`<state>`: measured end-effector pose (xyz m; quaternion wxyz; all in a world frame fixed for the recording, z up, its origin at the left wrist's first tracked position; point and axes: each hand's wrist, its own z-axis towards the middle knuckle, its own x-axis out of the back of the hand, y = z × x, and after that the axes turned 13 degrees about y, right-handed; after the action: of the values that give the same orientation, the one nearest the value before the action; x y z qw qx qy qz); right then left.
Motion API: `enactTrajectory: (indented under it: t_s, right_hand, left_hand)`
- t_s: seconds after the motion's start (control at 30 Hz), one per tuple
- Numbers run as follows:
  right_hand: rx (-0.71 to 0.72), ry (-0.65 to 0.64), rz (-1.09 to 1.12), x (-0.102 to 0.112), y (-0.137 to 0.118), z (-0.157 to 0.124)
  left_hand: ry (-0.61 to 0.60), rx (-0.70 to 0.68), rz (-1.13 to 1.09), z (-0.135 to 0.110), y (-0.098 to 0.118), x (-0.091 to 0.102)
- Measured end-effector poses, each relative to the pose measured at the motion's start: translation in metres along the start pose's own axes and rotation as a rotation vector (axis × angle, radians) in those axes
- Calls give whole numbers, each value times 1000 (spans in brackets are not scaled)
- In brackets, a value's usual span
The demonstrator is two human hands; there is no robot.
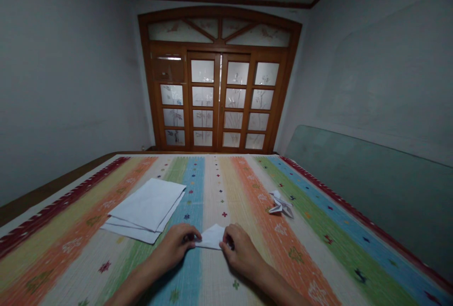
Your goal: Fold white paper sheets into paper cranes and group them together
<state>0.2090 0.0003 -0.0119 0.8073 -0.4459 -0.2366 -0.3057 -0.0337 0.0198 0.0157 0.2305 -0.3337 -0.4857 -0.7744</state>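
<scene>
My left hand (175, 248) and my right hand (240, 252) pinch a small folded piece of white paper (211, 237) between them, one at each end, near the mat's near side. Its edges run under my fingertips, which hide its ends. To the left of my left hand lies a loose stack of white paper sheets (148, 207), slightly fanned. Farther right, beyond my right hand, a small white folded paper figure (281, 204) rests on the orange and green stripes, apart from both hands.
Everything lies on a woven mat (226, 268) with multicoloured stripes and small embroidered motifs. A pane of greenish glass (354, 188) stands along the right side. A brown wooden edge (46, 190) runs along the left. Wooden doors with frosted panes (219, 98) stand at the far end.
</scene>
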Motion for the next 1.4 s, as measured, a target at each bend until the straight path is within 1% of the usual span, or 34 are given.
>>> enactTrajectory:
  t_s: [0.37, 0.57, 0.67, 0.77, 0.87, 0.93, 0.97, 1.0, 1.03, 1.07, 1.1, 1.13, 1.17, 1.23, 1.33, 1.4]
  right_hand:
    - [-7, -1, -17, 0, -1, 2]
    - [-55, -28, 37, 5, -1, 3]
    - [-28, -17, 80, 6, 0, 4]
    - [1, -14, 91, 6, 2, 4]
    - [18, -5, 78, 5, 3, 3]
    - [32, 5, 66, 3, 4, 1]
    - [40, 10, 60, 2, 4, 1]
    - [49, 16, 54, 1, 5, 0]
    - [57, 23, 49, 0, 5, -1]
    - [66, 29, 43, 0, 5, -1]
    - [74, 34, 39, -1, 5, -2]
    - [82, 40, 35, -2, 5, -2]
    - [87, 46, 33, -3, 5, -3]
    - [94, 55, 28, -4, 6, -3]
    - [102, 70, 12, -5, 7, -4]
    - [109, 79, 7, -6, 7, -5]
  left_hand:
    - [14, 84, 9, 2, 9, 5]
    - [50, 159, 27, 3, 12, 4]
    - [46, 179, 32, 4, 10, 4]
    - [48, 170, 54, 5, 11, 4]
    - [87, 157, 104, 0, 17, 3]
    - [136, 127, 142, -6, 24, -1]
    - [161, 85, 154, -10, 28, -3]
    - [190, -25, 177, -14, 32, -7]
    - [177, -139, 184, -19, 36, -11]
    - [129, -238, 178, -23, 38, -16]
    - [69, -313, 174, -27, 40, -21]
    - [2, -359, 178, -31, 41, -27]
    - [-49, -380, 188, -34, 41, -32]
    - [-100, -361, 205, -39, 38, -43]
    - [-133, -339, 194, -43, 31, -54]
    - [-172, -340, 194, -43, 27, -57]
